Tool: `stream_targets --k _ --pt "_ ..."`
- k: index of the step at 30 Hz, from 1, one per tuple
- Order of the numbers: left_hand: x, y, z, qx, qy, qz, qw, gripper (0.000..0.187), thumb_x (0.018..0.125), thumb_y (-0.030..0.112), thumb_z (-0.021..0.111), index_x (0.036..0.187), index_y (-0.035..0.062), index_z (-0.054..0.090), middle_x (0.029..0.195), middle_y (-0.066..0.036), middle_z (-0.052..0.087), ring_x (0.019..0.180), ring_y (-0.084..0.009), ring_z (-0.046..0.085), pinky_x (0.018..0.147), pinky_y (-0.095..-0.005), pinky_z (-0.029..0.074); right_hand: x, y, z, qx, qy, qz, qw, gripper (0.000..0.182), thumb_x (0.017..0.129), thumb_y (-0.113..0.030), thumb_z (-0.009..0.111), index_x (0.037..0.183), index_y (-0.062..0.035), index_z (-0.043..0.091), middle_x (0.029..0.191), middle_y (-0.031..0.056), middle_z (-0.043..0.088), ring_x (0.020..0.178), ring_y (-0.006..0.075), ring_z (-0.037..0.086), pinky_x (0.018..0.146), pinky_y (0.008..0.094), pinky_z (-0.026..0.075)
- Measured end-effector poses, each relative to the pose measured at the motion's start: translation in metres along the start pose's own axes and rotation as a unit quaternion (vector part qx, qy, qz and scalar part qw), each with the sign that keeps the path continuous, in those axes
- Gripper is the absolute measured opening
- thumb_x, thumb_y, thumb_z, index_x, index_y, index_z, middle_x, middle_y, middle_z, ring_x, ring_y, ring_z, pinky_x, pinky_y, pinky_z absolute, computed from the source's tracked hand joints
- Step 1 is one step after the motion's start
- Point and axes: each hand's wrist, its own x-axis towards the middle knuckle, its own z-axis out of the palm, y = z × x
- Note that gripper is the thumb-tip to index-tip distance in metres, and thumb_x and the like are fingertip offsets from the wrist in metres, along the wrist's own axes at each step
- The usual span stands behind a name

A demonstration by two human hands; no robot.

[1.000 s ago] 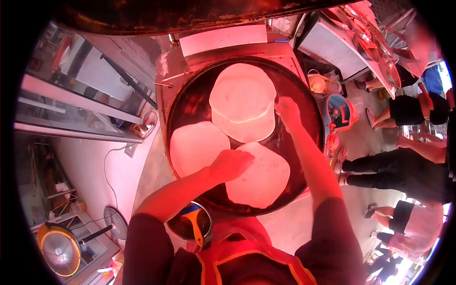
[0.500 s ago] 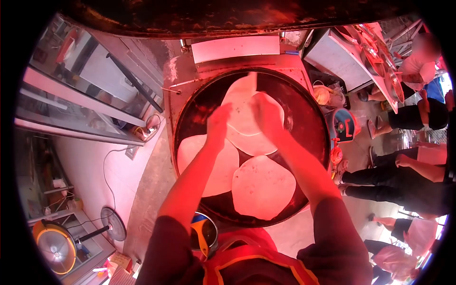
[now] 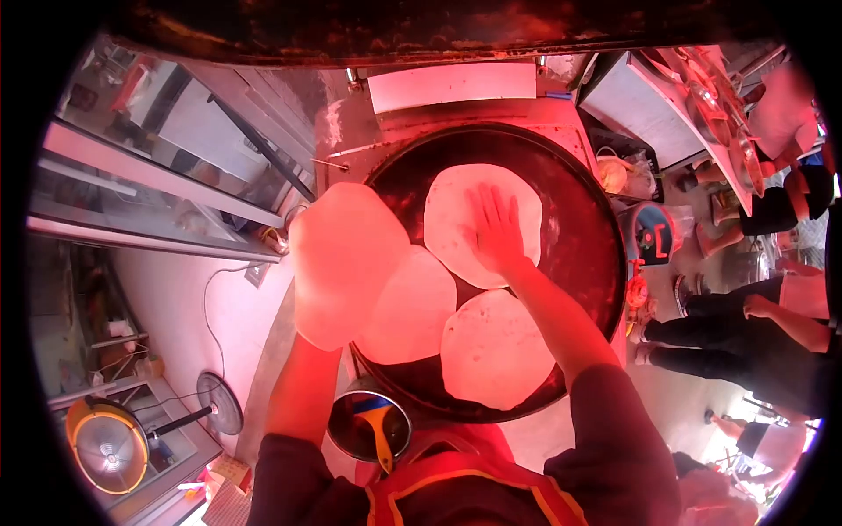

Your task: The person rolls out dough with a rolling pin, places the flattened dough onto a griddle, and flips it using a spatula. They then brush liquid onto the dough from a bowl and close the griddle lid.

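A pale, floppy flatbread [image 3: 346,263] is raised at the left, partly outside the pan's rim. It drapes over my left hand, whose fingers are hidden by it; only my left forearm [image 3: 303,386] shows below. My right hand [image 3: 495,223] lies flat with fingers spread on another round flatbread [image 3: 447,197] at the back of the large black round pan [image 3: 583,263]. Two more flatbreads rest in the pan: one at the front left [image 3: 412,320], partly behind the raised one, and a brown-spotted one at the front [image 3: 495,351].
A metal pot [image 3: 338,430] holding a brush with a yellow handle [image 3: 379,434] stands at the pan's front left. A dark overhanging lid [image 3: 438,35] crosses the top. A fan [image 3: 110,447] stands lower left. People [image 3: 745,324] and a blue bucket [image 3: 658,232] are at the right.
My left hand has carried one flatbread from the back of the pan out to the left. My right hand has flattened onto the flatbread that was underneath.
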Motion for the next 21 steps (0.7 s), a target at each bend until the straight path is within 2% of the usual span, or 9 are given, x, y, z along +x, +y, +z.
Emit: stream_targets --k 2,3,5,9,12,14,18,20,21 --pt "0.003 -0.013 -0.013 -0.059 -0.057 0.032 0.996 0.009 0.079 0.011 0.064 0.082 0.0019 0.062 0.086 -0.005 0.062 0.078 -0.0158 0.061 0.066 -0.0276 0.049 0.022 0.006 0.017 -0.009 0.029 0.001 1.000 0.069 0.089 -0.042 0.056 0.145 -0.0092 0.035 0.150 0.0185 0.031 0.139 0.0374 0.030 0.113 0.0602 0.015" --pt "0.003 -0.021 -0.012 -0.272 -0.041 0.043 0.960 0.009 0.079 0.009 0.064 0.083 0.0015 0.062 0.089 -0.007 0.062 0.079 -0.0176 0.061 0.067 -0.0284 0.049 0.030 0.007 0.023 -0.013 0.043 0.001 0.999 0.069 0.089 -0.042 0.056 0.145 -0.0093 0.035 0.150 0.0183 0.031 0.139 0.0374 0.030 0.113 0.0602 0.015" --pt "0.002 -0.030 -0.006 -0.481 -0.014 0.041 0.876 0.008 0.078 0.007 0.063 0.083 0.0010 0.062 0.090 -0.009 0.063 0.079 -0.0192 0.062 0.066 -0.0286 0.049 0.052 0.006 0.034 0.005 0.045 0.031 0.998 0.067 0.089 -0.042 0.056 0.144 -0.0093 0.036 0.150 0.0182 0.031 0.139 0.0379 0.029 0.112 0.0604 0.015" --pt "-0.005 -0.012 -0.015 -0.389 -0.030 0.016 0.920 0.006 0.077 0.005 0.063 0.082 0.0004 0.062 0.087 -0.009 0.062 0.077 -0.0190 0.062 0.062 -0.0262 0.048 0.055 -0.010 0.043 0.027 0.066 0.069 0.995 0.065 0.090 -0.042 0.054 0.143 -0.0090 0.037 0.149 0.0179 0.032 0.139 0.0395 0.028 0.112 0.0610 0.015" --pt "0.009 0.013 -0.026 -0.042 -0.085 0.101 0.990 0.004 0.078 0.005 0.063 0.076 0.0033 0.060 0.078 -0.006 0.058 0.070 -0.0164 0.060 0.057 -0.0267 0.046 0.049 -0.011 0.039 0.053 0.052 0.064 0.995 0.065 0.091 -0.042 0.054 0.143 -0.0083 0.037 0.149 0.0185 0.032 0.139 0.0416 0.027 0.111 0.0623 0.015" --pt "0.021 0.022 -0.016 0.049 -0.092 0.128 0.986 0.006 0.079 0.006 0.063 0.074 0.0050 0.059 0.075 -0.005 0.057 0.067 -0.0147 0.059 0.054 -0.0272 0.046 0.045 -0.005 0.030 0.106 0.041 0.093 0.989 0.059 0.093 -0.039 0.053 0.140 -0.0059 0.040 0.146 0.0194 0.037 0.136 0.0379 0.033 0.111 0.0585 0.020" --pt "0.052 0.010 0.058 -0.189 -0.074 0.071 0.977 0.004 0.082 0.005 0.062 0.079 0.0059 0.060 0.079 -0.004 0.059 0.066 -0.0135 0.059 0.051 -0.0270 0.046 0.001 -0.003 -0.052 0.346 0.062 0.214 0.911 0.047 0.095 -0.029 0.054 0.133 -0.0025 0.047 0.133 0.0203 0.050 0.126 0.0333 0.047 0.108 0.0431 0.034" --pt "0.049 0.059 0.065 -0.456 0.010 -0.154 0.877 0.002 0.082 0.005 0.061 0.081 0.0063 0.062 0.076 -0.005 0.060 0.068 -0.0171 0.061 0.056 -0.0283 0.049 -0.047 -0.003 -0.115 0.424 0.096 0.264 0.861 0.039 0.094 -0.016 0.056 0.130 0.0003 0.051 0.126 0.0185 0.057 0.120 0.0288 0.054 0.101 0.0346 0.042" --pt "0.039 0.080 0.099 -0.375 0.086 -0.137 0.913 0.007 0.084 0.007 0.059 0.091 0.0057 0.061 0.083 -0.007 0.061 0.077 -0.0186 0.062 0.063 -0.0302 0.050 -0.073 -0.002 -0.139 0.443 0.122 0.286 0.841 0.037 0.095 -0.010 0.055 0.129 0.0021 0.050 0.126 0.0163 0.058 0.118 0.0240 0.056 0.100 0.0317 0.043"
